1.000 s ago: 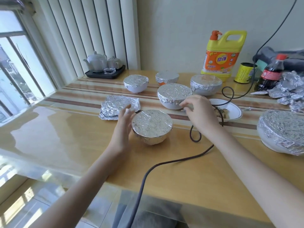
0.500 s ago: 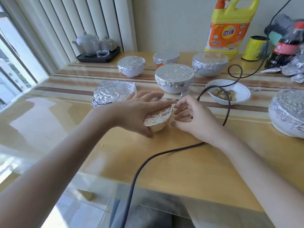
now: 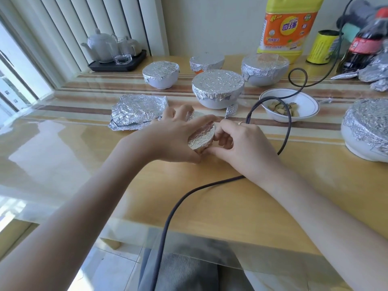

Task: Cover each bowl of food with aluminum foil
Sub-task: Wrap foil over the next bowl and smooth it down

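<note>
A small foil-covered bowl [image 3: 202, 137] sits on the table in front of me, mostly hidden between my hands. My left hand [image 3: 174, 137] wraps over its top and left side, fingers spread across the foil. My right hand [image 3: 241, 143] grips its right side with curled fingers. Behind stand several foil-covered bowls, one in the middle [image 3: 218, 88], one at the left [image 3: 160, 73] and one at the back right [image 3: 265, 67]. An uncovered white bowl [image 3: 306, 101] with food sits to the right. A large foil-covered bowl [image 3: 367, 129] is at the far right.
A folded foil sheet [image 3: 136, 111] lies left of my hands. A dark cable [image 3: 287, 131] loops over the uncovered bowl and runs toward me. A tea set tray [image 3: 117, 61], a yellow detergent bottle [image 3: 287, 28], a yellow can [image 3: 322, 47], a cola bottle [image 3: 365, 43] and crumpled foil [image 3: 375, 72] line the back.
My left hand moved from the bowl's left side to lie over its top. My right hand came in from behind and now grips the bowl's right side. The view moved closer.
</note>
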### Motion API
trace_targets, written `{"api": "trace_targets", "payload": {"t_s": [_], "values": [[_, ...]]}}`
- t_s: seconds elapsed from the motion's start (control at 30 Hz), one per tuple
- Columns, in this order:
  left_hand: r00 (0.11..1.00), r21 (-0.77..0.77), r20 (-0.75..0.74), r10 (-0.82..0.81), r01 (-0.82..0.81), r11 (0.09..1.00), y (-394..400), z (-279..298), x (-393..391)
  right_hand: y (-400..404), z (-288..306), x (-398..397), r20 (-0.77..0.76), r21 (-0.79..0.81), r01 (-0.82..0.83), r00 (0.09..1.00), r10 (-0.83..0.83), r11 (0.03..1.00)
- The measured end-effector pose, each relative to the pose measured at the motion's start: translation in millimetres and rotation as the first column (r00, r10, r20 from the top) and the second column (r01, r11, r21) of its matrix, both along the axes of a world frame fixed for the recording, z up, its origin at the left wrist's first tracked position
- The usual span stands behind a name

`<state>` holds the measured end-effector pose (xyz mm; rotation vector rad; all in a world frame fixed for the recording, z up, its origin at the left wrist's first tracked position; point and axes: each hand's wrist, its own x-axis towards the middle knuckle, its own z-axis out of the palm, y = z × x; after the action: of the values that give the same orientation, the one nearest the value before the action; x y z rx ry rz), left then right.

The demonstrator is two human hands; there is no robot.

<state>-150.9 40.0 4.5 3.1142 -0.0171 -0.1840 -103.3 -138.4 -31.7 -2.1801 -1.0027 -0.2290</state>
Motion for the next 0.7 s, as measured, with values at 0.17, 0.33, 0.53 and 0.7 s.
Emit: {"api": "trace_targets", "payload": {"t_s": [0.17, 0.33, 0.53, 0.7], "values": [[1.000, 0.027, -0.025, 0.010, -0.009, 1.000, -2.0, 0.5, 0.0, -0.4, -4.2, 4.0, 0.022, 0.069, -0.041, 0.999, 0.039, 0.997], [0.999, 0.045, -0.037, 0.021, -0.019, 0.999, -3.3, 1.5, 0.3, -1.3, -0.7, 7.2, -0.013, 0.081, -0.076, 0.997, 0.077, 0.994], [0.999, 0.060, -0.032, 0.015, -0.013, 0.998, -3.9, 2.3, -0.6, -4.8, 13.1, 12.6, -0.160, 0.026, -0.126, 0.979, 0.129, 0.992], [0.998, 0.055, -0.051, 0.035, -0.032, 0.998, -5.4, 3.1, -0.8, -1.3, 22.5, 20.5, -0.234, 0.033, -0.090, 0.967, 0.096, 0.995]]}}
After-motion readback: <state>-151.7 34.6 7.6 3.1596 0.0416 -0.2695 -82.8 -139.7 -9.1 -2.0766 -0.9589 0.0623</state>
